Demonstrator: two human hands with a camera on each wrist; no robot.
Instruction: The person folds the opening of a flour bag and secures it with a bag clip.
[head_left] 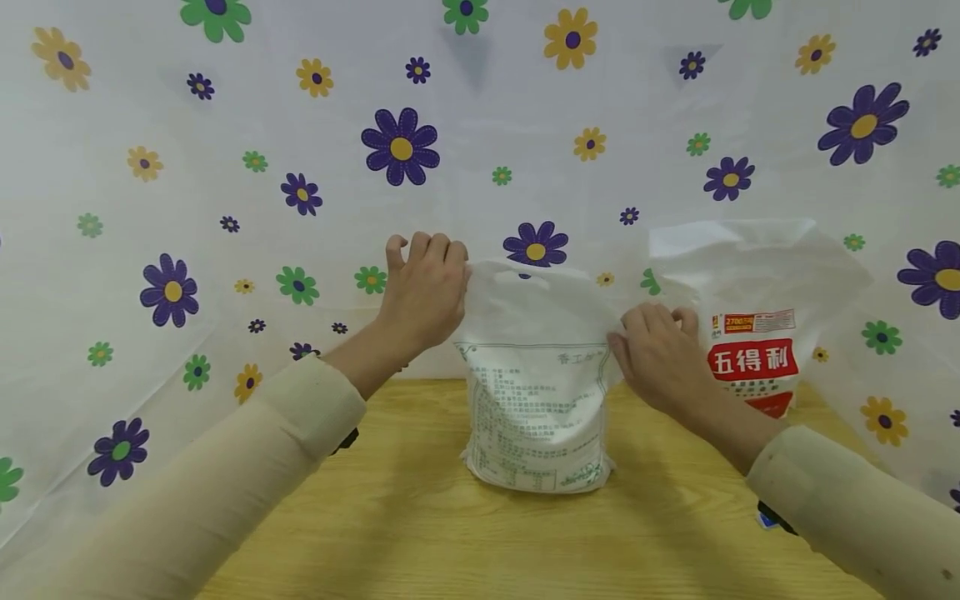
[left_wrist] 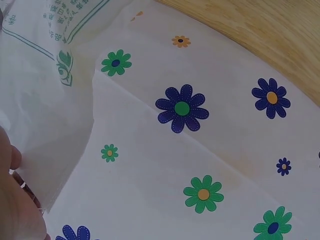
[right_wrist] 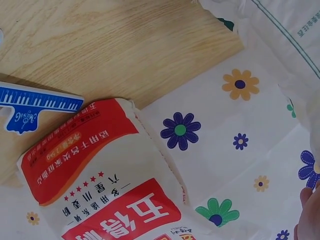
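Flowered cloth [head_left: 225,150] hangs beyond the tabletop [head_left: 405,517]; from afar I see the green-printed bag [head_left: 536,396] upright at twelve o'clock, left fingers [head_left: 438,246] pinching its eleven-o'clock corner, right fingers [head_left: 637,325] its two-o'clock edge; standing it looks done, release seems left

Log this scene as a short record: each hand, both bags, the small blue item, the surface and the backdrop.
Left hand: grips green-printed bag, upper left edge
Right hand: grips same bag, right edge
Green-printed bag: white, upright on table
Red-labelled bag: upright, beyond right hand
Blue item: piano-key pattern, beside red-labelled bag
Surface: wood-grain table
Backdrop: white flowered sheet
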